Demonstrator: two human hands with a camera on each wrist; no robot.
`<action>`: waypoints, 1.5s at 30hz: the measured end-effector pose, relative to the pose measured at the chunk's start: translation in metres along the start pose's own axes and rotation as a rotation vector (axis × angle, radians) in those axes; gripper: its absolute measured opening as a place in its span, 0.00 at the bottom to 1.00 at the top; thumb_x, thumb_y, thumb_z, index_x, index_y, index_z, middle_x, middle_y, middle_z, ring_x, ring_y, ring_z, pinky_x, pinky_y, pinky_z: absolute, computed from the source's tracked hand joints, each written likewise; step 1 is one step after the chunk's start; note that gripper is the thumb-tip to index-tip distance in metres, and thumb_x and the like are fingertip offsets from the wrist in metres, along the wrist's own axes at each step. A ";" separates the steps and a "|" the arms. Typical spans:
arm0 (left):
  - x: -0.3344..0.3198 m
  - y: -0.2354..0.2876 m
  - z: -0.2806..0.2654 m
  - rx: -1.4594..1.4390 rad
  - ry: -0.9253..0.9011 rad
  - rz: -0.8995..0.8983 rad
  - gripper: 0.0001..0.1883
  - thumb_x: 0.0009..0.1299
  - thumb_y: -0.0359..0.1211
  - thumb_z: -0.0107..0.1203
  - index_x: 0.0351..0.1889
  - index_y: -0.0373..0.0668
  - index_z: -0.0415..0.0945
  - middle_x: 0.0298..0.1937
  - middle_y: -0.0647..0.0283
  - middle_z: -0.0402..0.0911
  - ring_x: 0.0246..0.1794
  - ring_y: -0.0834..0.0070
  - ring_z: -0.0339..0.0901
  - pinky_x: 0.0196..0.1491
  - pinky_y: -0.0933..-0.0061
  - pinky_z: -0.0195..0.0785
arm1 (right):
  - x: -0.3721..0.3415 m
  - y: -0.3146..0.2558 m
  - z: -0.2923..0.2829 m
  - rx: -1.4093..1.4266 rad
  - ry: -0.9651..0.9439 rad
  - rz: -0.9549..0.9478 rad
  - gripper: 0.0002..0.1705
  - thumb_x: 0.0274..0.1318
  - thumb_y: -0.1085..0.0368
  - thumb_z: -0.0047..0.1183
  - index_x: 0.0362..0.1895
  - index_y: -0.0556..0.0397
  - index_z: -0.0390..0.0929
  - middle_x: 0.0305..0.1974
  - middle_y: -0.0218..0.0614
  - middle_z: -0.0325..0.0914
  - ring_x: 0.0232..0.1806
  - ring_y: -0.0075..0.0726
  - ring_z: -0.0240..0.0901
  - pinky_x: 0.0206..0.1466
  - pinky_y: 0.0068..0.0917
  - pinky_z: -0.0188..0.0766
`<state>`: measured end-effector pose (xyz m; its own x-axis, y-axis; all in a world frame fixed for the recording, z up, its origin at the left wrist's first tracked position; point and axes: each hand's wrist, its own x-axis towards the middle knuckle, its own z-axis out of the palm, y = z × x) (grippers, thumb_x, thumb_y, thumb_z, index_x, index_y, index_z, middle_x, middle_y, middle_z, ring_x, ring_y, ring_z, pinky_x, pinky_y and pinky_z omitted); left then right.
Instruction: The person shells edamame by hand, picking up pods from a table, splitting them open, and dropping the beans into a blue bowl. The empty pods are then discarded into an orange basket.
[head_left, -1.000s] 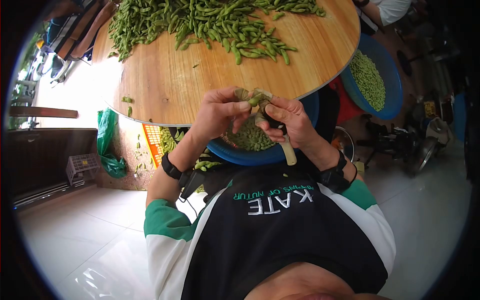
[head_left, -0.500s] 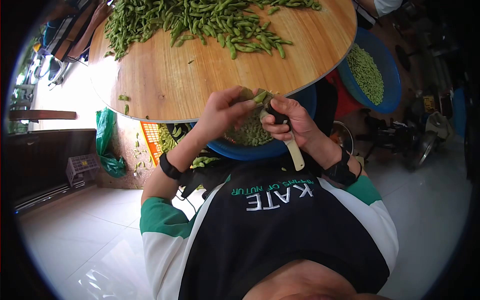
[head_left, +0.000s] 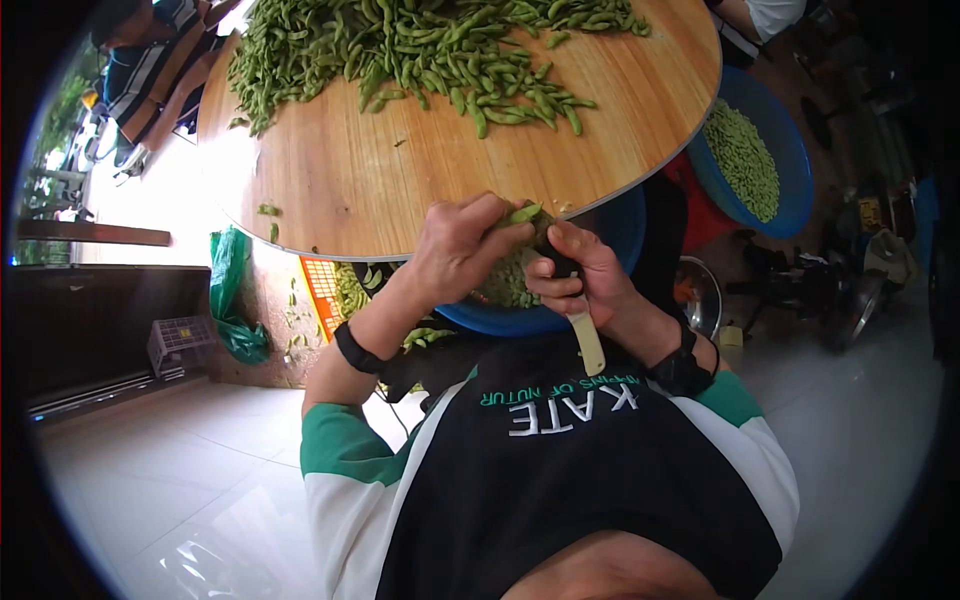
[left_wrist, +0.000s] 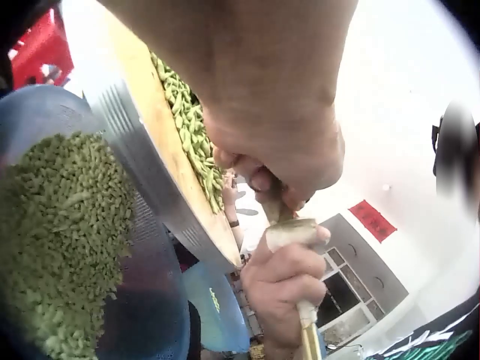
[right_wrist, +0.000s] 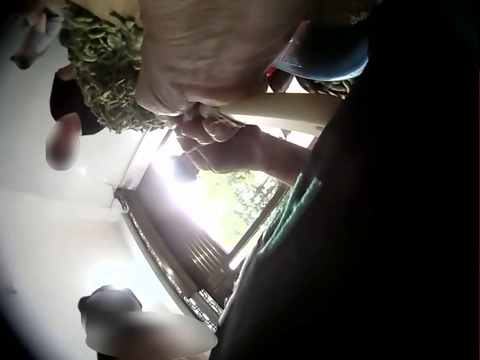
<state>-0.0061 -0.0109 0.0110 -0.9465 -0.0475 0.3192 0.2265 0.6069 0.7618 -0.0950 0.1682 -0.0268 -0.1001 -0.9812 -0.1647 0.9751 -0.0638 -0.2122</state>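
In the head view my left hand (head_left: 462, 245) pinches a green soybean pod (head_left: 527, 213) near the round table's front edge. Close beside it, my right hand (head_left: 595, 275) has its fingers curled round a tool with a flat cream handle (head_left: 590, 345). The handle sticks out below the fist; its working end is hidden. A pale wrap (left_wrist: 291, 232) covers a right-hand fingertip in the left wrist view. Both hands are over a blue basin (head_left: 635, 225) of shelled beans (head_left: 515, 290). A large heap of pods (head_left: 430, 60) covers the far part of the wooden table (head_left: 330, 180).
Another blue basin (head_left: 797, 170) full of shelled beans (head_left: 742, 160) stands at the right. An orange basket (head_left: 320, 290), a green bag (head_left: 228, 295) and a grey crate (head_left: 180, 342) are at the left. Other people sit around the table, one at the far left (head_left: 145, 65).
The left hand has turned so its back faces up more, over the pod. The cream handle has swung lower and shows more. The head view has shifted slightly.
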 end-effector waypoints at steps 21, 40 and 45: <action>0.003 -0.010 0.036 -0.709 -0.046 -0.601 0.12 0.73 0.36 0.49 0.34 0.37 0.76 0.24 0.70 0.75 0.21 0.88 0.69 0.19 0.85 0.57 | -0.019 -0.012 0.003 -0.718 0.200 -0.317 0.16 0.67 0.63 0.43 0.53 0.58 0.73 0.29 0.35 0.76 0.17 0.17 0.63 0.14 0.13 0.57; 0.004 -0.002 0.069 -0.681 -0.024 -0.469 0.11 0.65 0.24 0.41 0.41 0.34 0.73 0.25 0.68 0.73 0.24 0.85 0.69 0.24 0.83 0.61 | -0.042 -0.014 -0.006 -1.491 0.211 -0.592 0.14 0.61 0.73 0.48 0.51 0.62 0.74 0.30 0.37 0.76 0.28 0.31 0.73 0.30 0.24 0.69; -0.001 0.008 0.062 -0.690 -0.020 -0.520 0.08 0.70 0.28 0.47 0.43 0.35 0.73 0.29 0.67 0.78 0.27 0.85 0.73 0.26 0.84 0.64 | -0.049 -0.024 -0.002 -1.039 0.298 -0.326 0.18 0.64 0.68 0.47 0.58 0.59 0.72 0.29 0.27 0.74 0.21 0.14 0.64 0.20 0.15 0.61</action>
<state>-0.0178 0.0428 -0.0178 -0.9712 -0.1675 -0.1696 -0.1533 -0.1062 0.9825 -0.1139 0.2179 -0.0160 -0.4986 -0.8541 -0.1483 0.2701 0.0095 -0.9628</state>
